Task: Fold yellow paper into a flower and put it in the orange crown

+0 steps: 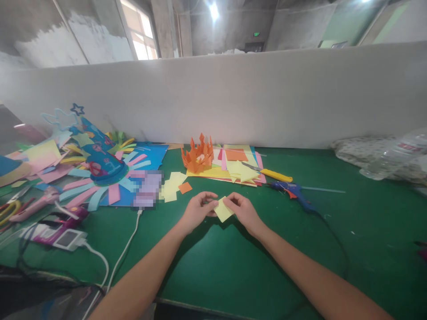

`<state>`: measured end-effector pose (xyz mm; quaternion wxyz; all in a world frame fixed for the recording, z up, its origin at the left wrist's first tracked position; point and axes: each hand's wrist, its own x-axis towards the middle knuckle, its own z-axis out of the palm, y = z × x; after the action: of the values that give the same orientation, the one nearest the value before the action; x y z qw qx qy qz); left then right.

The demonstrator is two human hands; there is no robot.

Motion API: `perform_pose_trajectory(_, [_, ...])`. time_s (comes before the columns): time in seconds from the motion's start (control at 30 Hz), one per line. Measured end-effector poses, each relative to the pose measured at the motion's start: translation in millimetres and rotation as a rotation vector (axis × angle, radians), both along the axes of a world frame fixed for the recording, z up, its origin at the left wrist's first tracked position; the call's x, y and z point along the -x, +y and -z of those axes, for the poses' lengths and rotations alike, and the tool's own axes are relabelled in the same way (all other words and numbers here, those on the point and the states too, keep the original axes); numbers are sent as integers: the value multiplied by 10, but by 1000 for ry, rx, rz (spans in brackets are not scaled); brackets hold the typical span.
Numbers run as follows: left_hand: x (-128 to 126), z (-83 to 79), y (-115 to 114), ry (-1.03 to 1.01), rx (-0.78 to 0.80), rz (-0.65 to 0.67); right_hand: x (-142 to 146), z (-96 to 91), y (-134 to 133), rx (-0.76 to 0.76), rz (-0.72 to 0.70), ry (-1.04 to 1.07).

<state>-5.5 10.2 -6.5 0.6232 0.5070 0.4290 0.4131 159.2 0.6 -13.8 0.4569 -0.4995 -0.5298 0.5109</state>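
Note:
Between my two hands, just above the green table [213, 262], is a small square of pale yellow paper [223, 211], turned with one corner toward me. My left hand [201, 210] pinches its left side with thumb and fingers. On the right side, my right hand [244, 210] grips it the same way. Beyond my hands stands an orange folded-paper crown [199, 155]. Loose yellow paper squares [173, 183] and an orange paper square [185, 188] lie to the left of it, near my left hand.
A yellow-handled utility knife [276, 174] and a blue glue gun [295, 193] with a trailing cord lie at right. Paper sheets [245, 166] are piled at the back. A blue cone hat [103, 153], cables and a pink glue gun [36, 206] crowd the left. A plastic bottle [396, 153] lies far right.

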Motion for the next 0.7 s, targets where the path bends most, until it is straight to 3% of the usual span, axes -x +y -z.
perform_pose_trajectory(0.23, [-31,58,-5,-72,-13,27,-4,12,7,-32,31,6])
perform_pose_trajectory(0.7, [-52,63,8,-3,-205,-157,6,-32,2,-54,42,60])
